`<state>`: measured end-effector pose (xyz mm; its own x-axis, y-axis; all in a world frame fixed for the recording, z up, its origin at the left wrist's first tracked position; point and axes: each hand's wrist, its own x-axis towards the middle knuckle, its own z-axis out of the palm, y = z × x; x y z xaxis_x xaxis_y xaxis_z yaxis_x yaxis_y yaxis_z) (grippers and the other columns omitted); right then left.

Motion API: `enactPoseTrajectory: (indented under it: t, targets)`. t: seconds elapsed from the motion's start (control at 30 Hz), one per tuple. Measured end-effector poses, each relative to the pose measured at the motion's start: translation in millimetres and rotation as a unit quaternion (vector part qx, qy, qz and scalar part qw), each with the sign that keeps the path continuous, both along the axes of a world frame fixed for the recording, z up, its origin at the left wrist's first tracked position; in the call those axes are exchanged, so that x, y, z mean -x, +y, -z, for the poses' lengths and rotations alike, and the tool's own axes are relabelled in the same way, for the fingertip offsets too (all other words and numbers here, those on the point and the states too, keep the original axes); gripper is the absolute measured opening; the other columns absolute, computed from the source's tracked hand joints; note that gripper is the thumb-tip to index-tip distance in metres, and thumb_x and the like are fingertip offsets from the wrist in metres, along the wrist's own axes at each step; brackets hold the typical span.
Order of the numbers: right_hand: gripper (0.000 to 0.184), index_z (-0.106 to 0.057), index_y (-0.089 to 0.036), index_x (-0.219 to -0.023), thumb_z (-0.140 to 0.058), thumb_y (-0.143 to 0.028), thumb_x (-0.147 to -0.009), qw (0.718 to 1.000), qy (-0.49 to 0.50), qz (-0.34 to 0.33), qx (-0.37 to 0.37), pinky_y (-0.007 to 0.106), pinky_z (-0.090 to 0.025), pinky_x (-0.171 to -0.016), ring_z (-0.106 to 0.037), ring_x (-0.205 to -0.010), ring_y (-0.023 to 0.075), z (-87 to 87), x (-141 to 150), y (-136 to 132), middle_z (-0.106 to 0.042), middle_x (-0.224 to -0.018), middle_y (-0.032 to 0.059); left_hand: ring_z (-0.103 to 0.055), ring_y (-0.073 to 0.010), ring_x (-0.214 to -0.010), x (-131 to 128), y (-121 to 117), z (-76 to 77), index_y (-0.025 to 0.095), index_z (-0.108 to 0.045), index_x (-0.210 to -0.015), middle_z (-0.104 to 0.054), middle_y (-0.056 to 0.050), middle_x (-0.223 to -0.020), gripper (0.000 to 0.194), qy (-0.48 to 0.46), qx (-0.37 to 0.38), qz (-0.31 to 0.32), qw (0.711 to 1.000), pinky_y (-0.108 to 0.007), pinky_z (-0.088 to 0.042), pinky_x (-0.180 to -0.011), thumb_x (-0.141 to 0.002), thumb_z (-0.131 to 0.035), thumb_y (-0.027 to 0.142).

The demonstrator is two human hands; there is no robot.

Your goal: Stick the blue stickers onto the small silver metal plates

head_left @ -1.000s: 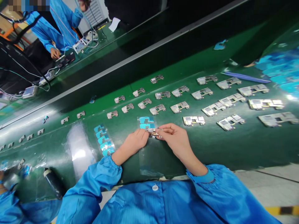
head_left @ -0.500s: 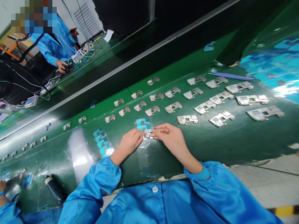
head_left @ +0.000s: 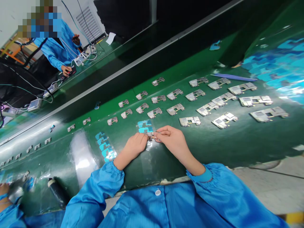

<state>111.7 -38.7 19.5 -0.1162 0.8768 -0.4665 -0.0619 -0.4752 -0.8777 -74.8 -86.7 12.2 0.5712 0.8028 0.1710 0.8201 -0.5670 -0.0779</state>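
Observation:
A small metal-shielded circuit board (head_left: 150, 137) is held between my two hands, just above the green work surface. My right hand (head_left: 173, 142) pinches its right end between thumb and fingertips. At its left end, my left hand (head_left: 136, 144) has its fingers closed on the edge. Fingers cover much of the board. Right behind it lies a clear sheet with blue stickers (head_left: 144, 126). A second strip of blue stickers (head_left: 104, 146) lies left of my left hand. Several more circuit boards (head_left: 190, 121) are spread in rows behind and to the right.
Purple tweezers (head_left: 235, 77) and a heap of blue stickers (head_left: 280, 65) lie at the right. A clear plastic sheet (head_left: 82, 158) and a dark bottle (head_left: 57, 193) are at the left. A co-worker's hand (head_left: 4, 193) shows at the left edge; another person (head_left: 59, 47) works across the bench.
The view has shifted slightly, so the boards appear farther left than a second ago. Both hands keep hold of the board; my left fingers have shifted a little along its end.

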Motion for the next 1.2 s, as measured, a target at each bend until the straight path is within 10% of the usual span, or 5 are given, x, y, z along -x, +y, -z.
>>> enactPoseTrajectory:
  t: [0.57, 0.83, 1.2]
  targets:
    - [0.026, -0.066, -0.019, -0.074, -0.076, -0.038, -0.058, 0.996, -0.058, -0.061, -0.014, 0.03, -0.056, -0.058, -0.07, -0.057, 0.0197, 2.9, -3.2, -0.9, -0.07, -0.06, 0.0019, -0.06, -0.0152, -0.076, 6.5, 10.6, 0.9, 0.018, -0.058, -0.092, -0.059, -0.003, -0.083, 0.014, -0.282, 0.104, -0.134, 0.944, -0.027, -0.051, -0.072, -0.099, -0.047, 0.025]
    - [0.027, -0.065, -0.02, -0.075, -0.078, -0.037, -0.058, 0.998, -0.046, -0.044, -0.01, 0.03, -0.059, -0.058, -0.069, -0.057, 0.0191, 4.6, -2.7, -1.6, -0.07, -0.061, 0.0011, -0.064, -0.0177, -0.087, 5.9, 6.0, -8.0, 0.017, -0.061, -0.116, -0.066, -0.01, -0.105, 0.023, -0.356, 0.127, -0.106, 0.92, -0.032, -0.055, -0.081, -0.097, -0.052, 0.024]
    - [0.033, -0.068, -0.02, -0.086, -0.076, -0.044, -0.065, 0.996, -0.012, -0.081, -0.045, 0.034, -0.061, -0.064, -0.072, -0.065, 0.0206, 7.5, -4.4, -1.3, -0.073, -0.07, 0.0026, -0.062, -0.0195, -0.095, 10.0, 10.8, -13.3, 0.019, -0.066, -0.102, -0.069, -0.009, -0.1, 0.027, -0.321, 0.189, -0.064, 0.926, -0.035, -0.051, -0.09, -0.104, -0.041, 0.031]
